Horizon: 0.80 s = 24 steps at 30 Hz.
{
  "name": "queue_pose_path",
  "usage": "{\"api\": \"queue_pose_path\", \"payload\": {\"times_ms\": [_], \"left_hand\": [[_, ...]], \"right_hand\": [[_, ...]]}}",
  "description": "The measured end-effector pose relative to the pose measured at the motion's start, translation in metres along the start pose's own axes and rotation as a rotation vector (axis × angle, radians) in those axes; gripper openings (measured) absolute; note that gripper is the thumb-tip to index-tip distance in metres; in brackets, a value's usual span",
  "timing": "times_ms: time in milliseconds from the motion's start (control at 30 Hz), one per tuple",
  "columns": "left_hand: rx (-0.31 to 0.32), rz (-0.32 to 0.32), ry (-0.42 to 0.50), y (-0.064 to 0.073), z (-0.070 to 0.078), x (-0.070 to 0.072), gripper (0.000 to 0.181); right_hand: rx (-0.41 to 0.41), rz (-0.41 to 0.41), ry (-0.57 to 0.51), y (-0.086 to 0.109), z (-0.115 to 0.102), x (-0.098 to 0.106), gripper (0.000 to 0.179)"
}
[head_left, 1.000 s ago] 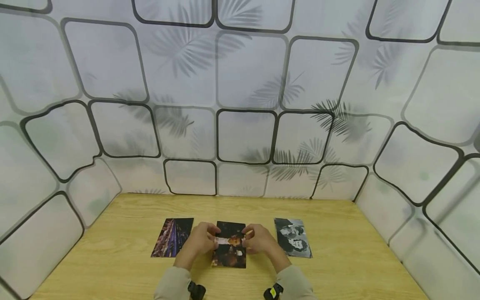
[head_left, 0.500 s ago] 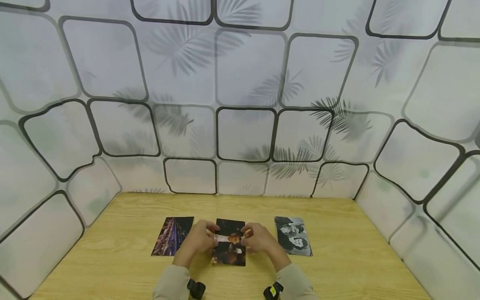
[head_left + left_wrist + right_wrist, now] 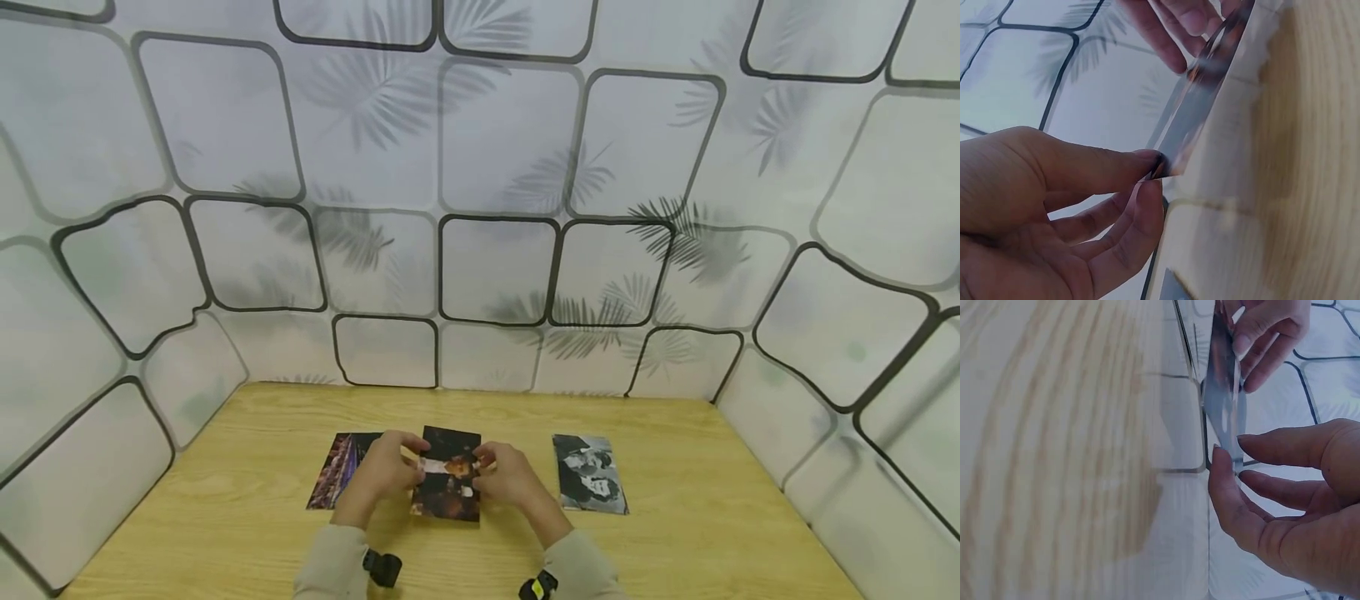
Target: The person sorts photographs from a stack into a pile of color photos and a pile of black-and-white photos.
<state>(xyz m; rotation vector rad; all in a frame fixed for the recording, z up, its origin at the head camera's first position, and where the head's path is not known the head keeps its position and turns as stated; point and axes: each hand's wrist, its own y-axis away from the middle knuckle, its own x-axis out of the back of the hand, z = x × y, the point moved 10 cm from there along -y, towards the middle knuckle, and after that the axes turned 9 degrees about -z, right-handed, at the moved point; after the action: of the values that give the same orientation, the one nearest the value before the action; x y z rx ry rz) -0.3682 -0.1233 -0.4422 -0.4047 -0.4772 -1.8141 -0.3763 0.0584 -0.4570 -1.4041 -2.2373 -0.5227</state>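
A dark glossy photo print (image 3: pixel 448 496) with a small bright figure is held between both hands in the middle of the head view. My left hand (image 3: pixel 392 467) pinches its left edge between thumb and fingers; the left wrist view shows the pinched corner of the print (image 3: pixel 1194 119). At the opposite edge, the thumb and fingertips of my right hand (image 3: pixel 510 477) grip it. Both wrist views show the print raised off the wooden table. To the left lies a photo of purple city lights (image 3: pixel 332 479), partly covered by my left hand.
A black-and-white photo (image 3: pixel 591 473) of people lies on the wooden table (image 3: pixel 690 500), right of my right hand. Patterned white fabric (image 3: pixel 495 275) closes off the back and both sides. Each wrist carries a small black camera (image 3: pixel 384 569).
Both hands have carried the dark photo a little left and upward in the last half second. My left hand now overlaps more of the city-lights photo. The two photos on the table stay put.
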Motion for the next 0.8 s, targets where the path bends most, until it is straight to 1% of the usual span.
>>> {"api": "queue_pose_path", "payload": {"times_ms": [67,267,333,500,600,800], "left_hand": [[0.008,0.004,0.006,0.002,-0.001,0.005,0.039],[0.028,0.024,-0.029,0.004,-0.006,0.018,0.04],[0.039,0.037,-0.03,0.005,-0.009,0.023,0.04],[0.044,0.075,-0.064,0.008,-0.012,0.036,0.039],[0.041,0.093,-0.073,0.009,-0.013,0.044,0.039],[0.059,0.122,-0.081,0.014,-0.02,0.058,0.041]], "right_hand": [[0.016,0.011,0.003,-0.001,-0.003,-0.002,0.042],[0.046,0.04,0.034,-0.007,-0.015,-0.01,0.042],[0.055,0.044,0.048,-0.01,-0.019,-0.013,0.04],[0.077,0.067,0.088,-0.017,-0.031,-0.019,0.04],[0.086,0.073,0.096,-0.022,-0.038,-0.024,0.042],[0.119,0.082,0.104,-0.033,-0.052,-0.034,0.043]]}}
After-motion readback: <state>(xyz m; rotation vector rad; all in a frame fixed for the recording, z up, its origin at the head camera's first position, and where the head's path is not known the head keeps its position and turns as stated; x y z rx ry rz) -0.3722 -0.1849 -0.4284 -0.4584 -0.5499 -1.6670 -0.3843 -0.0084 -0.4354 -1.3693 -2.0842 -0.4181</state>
